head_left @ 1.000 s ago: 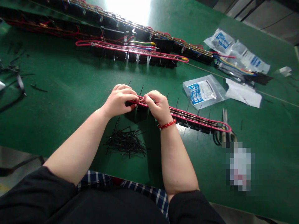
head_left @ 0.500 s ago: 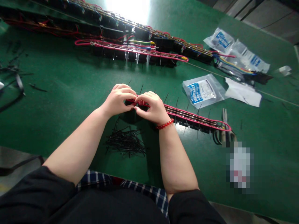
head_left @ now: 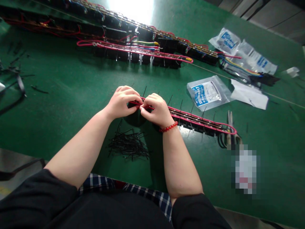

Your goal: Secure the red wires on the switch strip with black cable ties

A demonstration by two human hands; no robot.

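Note:
A long strip of black parts wired with pink and red leads (head_left: 197, 121) lies across the green table (head_left: 71, 95), with thin black cable ties sticking up from it. My left hand (head_left: 122, 101) grips the strip's left end with curled fingers. My right hand (head_left: 157, 109), wearing a red bead bracelet, pinches the strip right beside it; the two hands almost touch. Whatever lies between the fingertips is hidden. A loose heap of black cable ties (head_left: 128, 144) rests on the table just below my hands.
More wired strips (head_left: 133, 52) lie in rows at the back. Plastic bags with blue labels (head_left: 207, 92) and a white paper (head_left: 249, 93) sit at the right. Pliers (head_left: 231, 127) lie by the strip's right end. Cut black scraps (head_left: 16, 79) litter the far left.
My right hand has shifted slightly left along the strip and closed in on my left hand. The strip and everything else stay where they were.

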